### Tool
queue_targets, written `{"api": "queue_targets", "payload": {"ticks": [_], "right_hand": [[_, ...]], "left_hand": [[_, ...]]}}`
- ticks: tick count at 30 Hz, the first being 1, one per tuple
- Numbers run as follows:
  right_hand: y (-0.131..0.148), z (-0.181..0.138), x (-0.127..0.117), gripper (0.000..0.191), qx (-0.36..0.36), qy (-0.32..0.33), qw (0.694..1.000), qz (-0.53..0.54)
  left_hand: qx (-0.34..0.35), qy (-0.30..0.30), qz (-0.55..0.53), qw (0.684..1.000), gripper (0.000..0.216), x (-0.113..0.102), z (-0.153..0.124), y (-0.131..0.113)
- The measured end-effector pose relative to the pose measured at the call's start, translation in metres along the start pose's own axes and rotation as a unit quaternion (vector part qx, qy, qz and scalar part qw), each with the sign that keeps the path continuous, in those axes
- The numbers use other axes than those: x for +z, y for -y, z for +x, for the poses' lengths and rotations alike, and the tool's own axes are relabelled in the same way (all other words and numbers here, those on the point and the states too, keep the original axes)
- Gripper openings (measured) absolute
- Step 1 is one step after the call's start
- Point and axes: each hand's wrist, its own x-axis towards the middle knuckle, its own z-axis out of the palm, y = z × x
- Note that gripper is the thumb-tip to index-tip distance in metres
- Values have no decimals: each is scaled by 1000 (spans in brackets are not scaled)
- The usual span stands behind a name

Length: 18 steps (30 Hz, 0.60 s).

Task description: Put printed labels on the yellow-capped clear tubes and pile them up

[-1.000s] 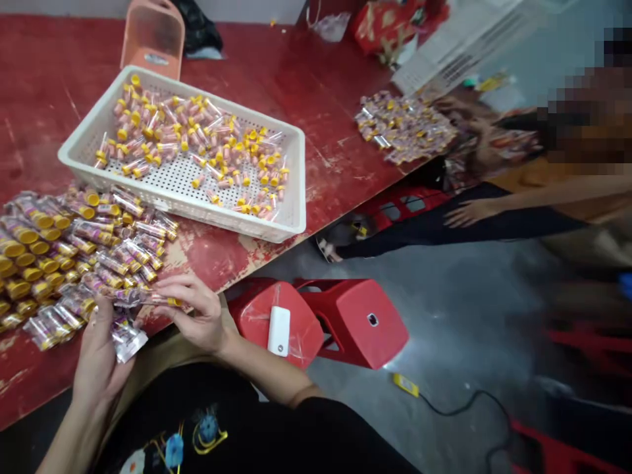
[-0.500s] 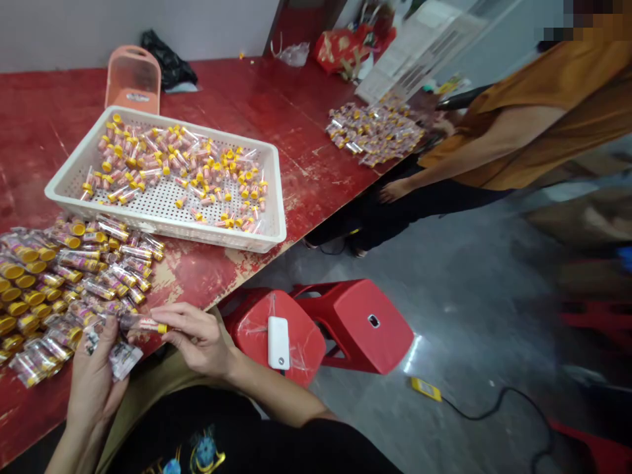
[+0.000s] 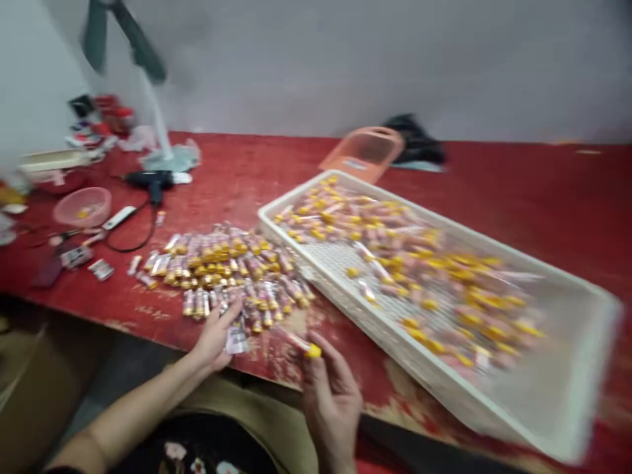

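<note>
My right hand pinches a small clear tube with a yellow cap just above the front edge of the red table. My left hand holds a clear printed wrapper beside a pile of wrapped yellow-capped tubes. A white perforated tray with several loose tubes lies to the right of both hands. The picture is smeared by motion.
A peach plastic basket lies behind the tray, with a black bag past it. At the far left are a black tool with a cord, a pink bowl, a lamp stand and small clutter.
The view has swung left: the red stools, the floor and the other person have left the picture. My hands keep the tube and the wrapper at the table's edge.
</note>
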Motion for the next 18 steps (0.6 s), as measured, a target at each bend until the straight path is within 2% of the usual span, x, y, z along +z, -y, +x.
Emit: {"api": "queue_targets", "payload": {"ticks": [3, 7, 12, 18], "right_hand": [[5, 8, 21, 28, -6, 17, 998, 61], [22, 5, 38, 27, -88, 45, 995, 24], [20, 2, 38, 30, -145, 84, 985, -50], [20, 6, 25, 39, -189, 106, 971, -97]], "left_hand": [[36, -9, -69, 997, 28, -7, 4, -21], [-18, 17, -92, 995, 23, -7, 1, -28], [-61, 32, -43, 997, 27, -4, 4, -18], [-33, 53, 12, 998, 31, -6, 1, -4]]}}
